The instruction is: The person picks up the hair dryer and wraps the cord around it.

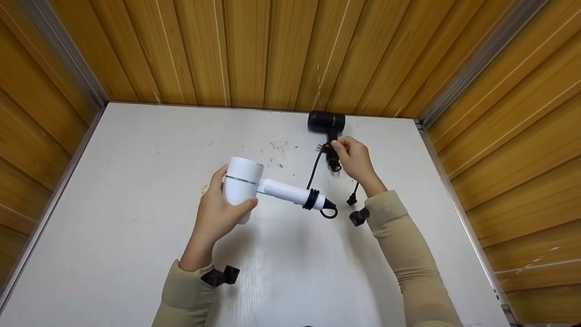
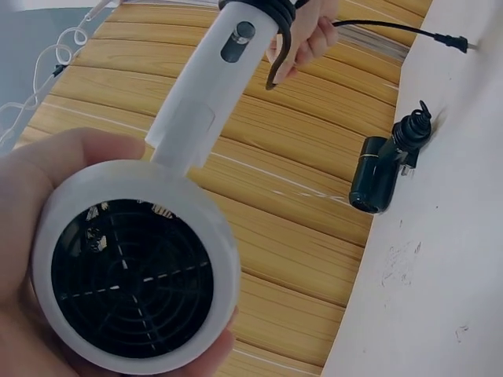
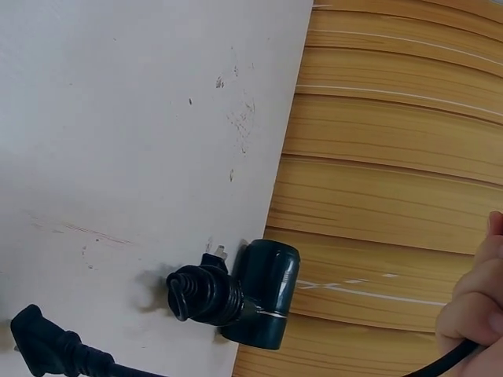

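Note:
A white hair dryer [image 1: 240, 190] is gripped by its barrel in my left hand [image 1: 217, 212], thumb on the near side. Its handle points right, with black cord [image 1: 311, 199] wound round the lower end. In the left wrist view the dark round grille [image 2: 134, 283] faces the camera. My right hand [image 1: 357, 160] pinches the loose length of that cord [image 1: 315, 166] between thumb and fingers, up and right of the handle. The cord's plug [image 1: 352, 199] hangs below this hand, and shows large in the right wrist view.
A black hair dryer [image 1: 326, 121] with its own cord bundled round the handle lies at the back of the white table [image 1: 136, 190], just beyond my right hand. Wood-patterned panels [image 1: 245, 54] border the table at the back and sides. Dark scuffs mark the tabletop.

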The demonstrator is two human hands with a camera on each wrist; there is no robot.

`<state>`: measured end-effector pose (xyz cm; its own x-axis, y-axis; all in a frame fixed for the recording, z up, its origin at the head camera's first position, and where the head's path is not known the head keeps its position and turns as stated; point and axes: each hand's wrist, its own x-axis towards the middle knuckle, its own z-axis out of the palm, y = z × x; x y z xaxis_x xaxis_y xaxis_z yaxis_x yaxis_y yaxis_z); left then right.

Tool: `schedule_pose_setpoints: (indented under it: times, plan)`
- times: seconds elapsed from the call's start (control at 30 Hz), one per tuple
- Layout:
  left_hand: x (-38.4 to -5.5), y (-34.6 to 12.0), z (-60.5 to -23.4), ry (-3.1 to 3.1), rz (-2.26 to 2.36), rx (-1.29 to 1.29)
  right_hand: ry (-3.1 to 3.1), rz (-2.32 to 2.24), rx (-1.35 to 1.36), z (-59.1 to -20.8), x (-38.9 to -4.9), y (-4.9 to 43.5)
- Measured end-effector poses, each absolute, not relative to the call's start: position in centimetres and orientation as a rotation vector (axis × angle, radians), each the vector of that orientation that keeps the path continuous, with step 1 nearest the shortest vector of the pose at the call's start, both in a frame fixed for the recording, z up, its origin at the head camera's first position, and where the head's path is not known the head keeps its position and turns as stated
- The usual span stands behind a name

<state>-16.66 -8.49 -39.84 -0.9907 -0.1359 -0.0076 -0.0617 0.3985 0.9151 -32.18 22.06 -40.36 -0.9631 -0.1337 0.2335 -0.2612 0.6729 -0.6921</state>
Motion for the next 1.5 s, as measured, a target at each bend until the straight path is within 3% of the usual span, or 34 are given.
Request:
schedule_pose_setpoints:
  times: [0.77,1.5]
  plan:
    - [-16.8,-8.0,-40.7,-2.638,-1.382,0.269,-2.479,1.312,0.612,-34.1,-26.7,20.0]
    - [-18.5,-8.3,-40.6,-2.433,-1.415,0.392,-2.345,1.432,0.97,-33.3,-21.0,17.9]
